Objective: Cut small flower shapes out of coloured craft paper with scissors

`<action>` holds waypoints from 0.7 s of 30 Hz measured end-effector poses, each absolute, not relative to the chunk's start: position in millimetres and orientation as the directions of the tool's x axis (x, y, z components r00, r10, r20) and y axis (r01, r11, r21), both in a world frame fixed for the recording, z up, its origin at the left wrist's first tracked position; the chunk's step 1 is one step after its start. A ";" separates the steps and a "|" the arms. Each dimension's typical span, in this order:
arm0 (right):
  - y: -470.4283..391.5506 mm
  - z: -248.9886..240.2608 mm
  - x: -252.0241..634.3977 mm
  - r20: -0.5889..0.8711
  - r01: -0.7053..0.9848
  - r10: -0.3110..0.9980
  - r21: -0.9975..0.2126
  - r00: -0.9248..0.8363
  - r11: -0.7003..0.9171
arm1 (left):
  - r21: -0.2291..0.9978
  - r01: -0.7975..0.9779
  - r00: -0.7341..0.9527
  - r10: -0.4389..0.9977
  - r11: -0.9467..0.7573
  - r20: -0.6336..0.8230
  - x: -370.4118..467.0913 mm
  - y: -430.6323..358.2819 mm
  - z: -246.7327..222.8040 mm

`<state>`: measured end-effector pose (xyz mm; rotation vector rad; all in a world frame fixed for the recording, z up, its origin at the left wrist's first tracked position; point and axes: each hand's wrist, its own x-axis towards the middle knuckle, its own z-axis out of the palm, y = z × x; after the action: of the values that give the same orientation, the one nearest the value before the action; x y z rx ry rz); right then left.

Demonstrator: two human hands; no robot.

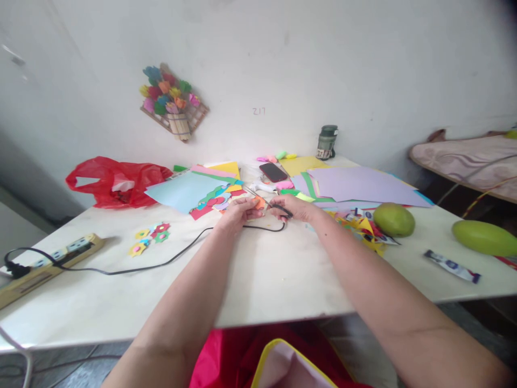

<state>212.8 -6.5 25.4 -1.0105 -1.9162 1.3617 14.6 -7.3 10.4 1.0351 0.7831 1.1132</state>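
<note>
Near the middle of the table, my right hand [287,208] is closed round the dark handles of a pair of scissors [281,209], whose blades point up and to the left. My left hand [239,211] pinches a small piece of orange paper [259,202] beside the blades. Just beyond it lie coloured paper pieces with wavy cut edges [214,200]. A white glue gun [264,186] rests behind both hands, partly hidden. To the left sit several small paper flowers [160,233] with round centres.
A power strip [52,264] lies at left, its black cord [161,264] running toward my hands. Around stand a red plastic bag [117,180], phone [273,172], coloured sheets [359,183], paper scraps [363,226], green mangoes [393,219], a tube [452,266] and a dark tumbler [327,142].
</note>
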 end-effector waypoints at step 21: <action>-9.3 27.6 211.5 0.047 0.283 0.840 -0.930 -0.541 0.234 | 0.933 -0.348 0.251 0.968 0.093 -0.003 15.1 -6.6 10.3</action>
<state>211.5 -9.3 27.6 -1.0256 -1.9539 1.2971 15.1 -6.6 10.3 1.0136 0.7875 1.1434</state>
